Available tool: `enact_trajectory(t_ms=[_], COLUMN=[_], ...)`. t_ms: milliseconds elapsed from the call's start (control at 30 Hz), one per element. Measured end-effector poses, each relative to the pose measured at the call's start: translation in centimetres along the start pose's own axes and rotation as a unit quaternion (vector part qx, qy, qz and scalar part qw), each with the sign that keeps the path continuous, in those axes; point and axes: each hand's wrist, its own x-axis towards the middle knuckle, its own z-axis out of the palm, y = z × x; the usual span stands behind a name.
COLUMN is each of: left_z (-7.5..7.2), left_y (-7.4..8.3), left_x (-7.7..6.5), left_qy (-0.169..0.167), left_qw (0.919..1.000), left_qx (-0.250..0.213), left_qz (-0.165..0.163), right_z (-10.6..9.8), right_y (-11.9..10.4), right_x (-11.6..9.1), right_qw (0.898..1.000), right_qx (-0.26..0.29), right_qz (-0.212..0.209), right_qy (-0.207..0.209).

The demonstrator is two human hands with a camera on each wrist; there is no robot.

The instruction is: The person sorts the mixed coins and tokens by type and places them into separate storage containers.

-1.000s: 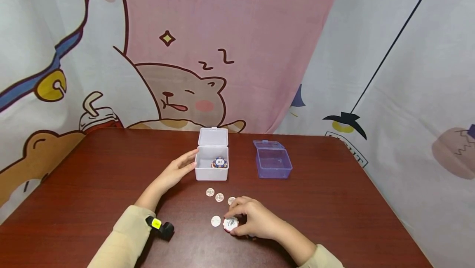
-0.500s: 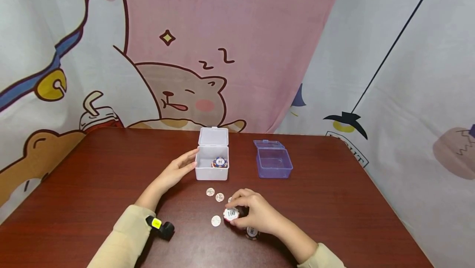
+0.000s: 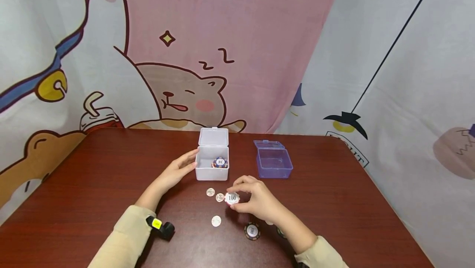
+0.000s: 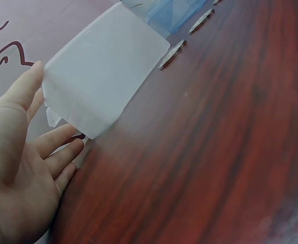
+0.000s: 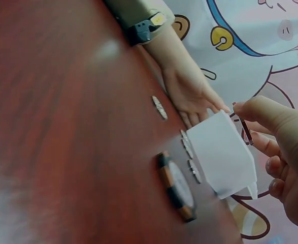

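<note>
The right hand pinches one white chip between thumb and finger; the chip says 100, and the number reads right way up in the head view; its face tips up toward the person, and the right wrist view sees it edge-on; it is round, so its face has no long way. The left hand has its fingers out straight, and they touch the side of one white box; the two hands are apart.

In the white box is a blue chip that looks like it says 10; I cannot tell how many lie under it. One blue box sits past the right hand, lid up like the white one. Three coins show on the desk: two just left of the right hand's fingertips, one nearer the person; a dark chip lies on the near side of the right hand, its number turned sideways; a second dark one peeks out by the right wrist, mostly hidden.
</note>
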Motion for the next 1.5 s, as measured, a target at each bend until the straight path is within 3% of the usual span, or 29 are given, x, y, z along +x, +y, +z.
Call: enact_trajectory(t_ms=[333, 633, 867, 1500], left_z=[0.0, 0.1, 0.0, 0.0], left_y=[-0.1, -0.1, -0.1, -0.1], left_x=[-0.1, -0.1, 0.0, 0.0], left_qy=[0.0, 0.0, 0.002, 0.002], left_qw=[1.0, 1.0, 1.0, 0.9999], left_qx=[-0.001, 0.0, -0.002, 0.002], left_qz=[0.002, 0.007, 0.01, 0.011], right_z=[-0.5, -0.6, -0.6, 0.4], right_y=[0.0, 0.1, 0.6, 3.0], right_x=[2.4, 4.7, 6.5, 9.1], right_qw=[0.999, 0.998, 0.996, 0.994], right_qx=[0.004, 0.011, -0.014, 0.005], right_qz=[0.01, -0.004, -0.019, 0.045], right_qy=[0.034, 0.064, 0.087, 0.095])
